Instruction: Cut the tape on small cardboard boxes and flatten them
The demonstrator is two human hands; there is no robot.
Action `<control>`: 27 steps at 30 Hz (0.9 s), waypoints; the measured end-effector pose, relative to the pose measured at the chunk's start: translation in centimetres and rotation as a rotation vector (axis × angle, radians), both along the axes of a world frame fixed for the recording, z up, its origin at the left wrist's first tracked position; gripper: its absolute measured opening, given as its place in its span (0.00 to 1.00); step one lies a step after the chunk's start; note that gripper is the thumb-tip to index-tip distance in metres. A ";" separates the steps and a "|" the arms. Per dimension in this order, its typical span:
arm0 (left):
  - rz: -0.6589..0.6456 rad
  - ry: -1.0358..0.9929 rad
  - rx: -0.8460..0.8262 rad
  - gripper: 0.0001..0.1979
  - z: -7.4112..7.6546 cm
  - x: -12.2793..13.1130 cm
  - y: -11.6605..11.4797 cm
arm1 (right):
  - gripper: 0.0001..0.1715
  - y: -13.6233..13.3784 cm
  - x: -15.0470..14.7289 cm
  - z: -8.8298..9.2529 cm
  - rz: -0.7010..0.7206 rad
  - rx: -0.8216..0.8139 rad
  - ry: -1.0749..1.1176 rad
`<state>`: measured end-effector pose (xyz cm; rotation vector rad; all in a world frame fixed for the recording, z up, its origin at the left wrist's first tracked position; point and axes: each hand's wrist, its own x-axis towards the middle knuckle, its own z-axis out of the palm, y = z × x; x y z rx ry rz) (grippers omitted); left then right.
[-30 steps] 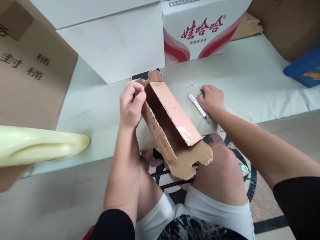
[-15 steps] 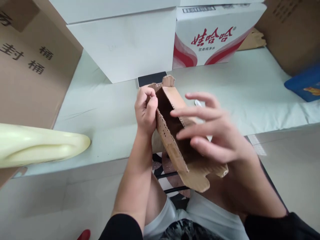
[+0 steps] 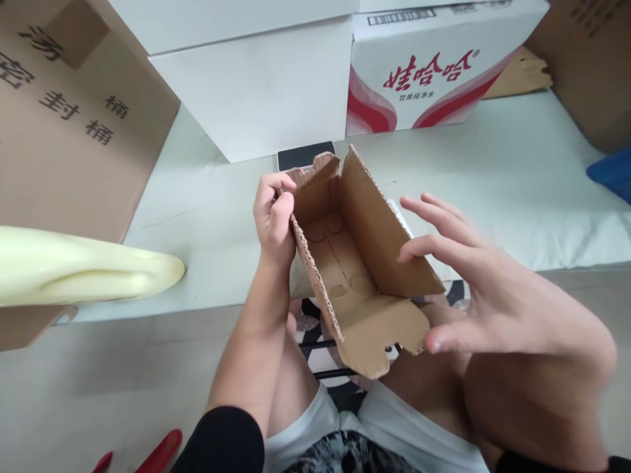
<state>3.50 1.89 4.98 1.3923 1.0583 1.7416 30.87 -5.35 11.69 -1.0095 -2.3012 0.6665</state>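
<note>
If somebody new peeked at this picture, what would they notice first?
Probably the open cardboard box in the middle, its left edge pinched by the left hand, with the right hand spread at its right side. Next might come the white carton with red writing behind it, and the big pale-yellow thing poking in from the left edge.

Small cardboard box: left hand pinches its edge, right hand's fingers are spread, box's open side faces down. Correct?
One error: the open side of the small cardboard box faces up toward the camera, not down; the head view shows its inside. The left hand does pinch its edge, and the fingers of the right hand are spread.
</note>
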 end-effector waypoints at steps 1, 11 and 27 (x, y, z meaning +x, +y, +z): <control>-0.008 -0.067 0.034 0.09 0.0 0.1 0.0 | 0.44 -0.3 0.2 -0.1 0.003 -0.006 -0.010; -0.024 -0.262 0.115 0.14 -0.6 -0.3 0.3 | 0.45 -1.4 -0.2 -0.9 -0.038 -0.009 -0.031; -0.050 0.322 0.157 0.23 -2.5 -2.0 0.6 | 0.34 1.9 -5.3 -5.6 0.161 0.057 0.350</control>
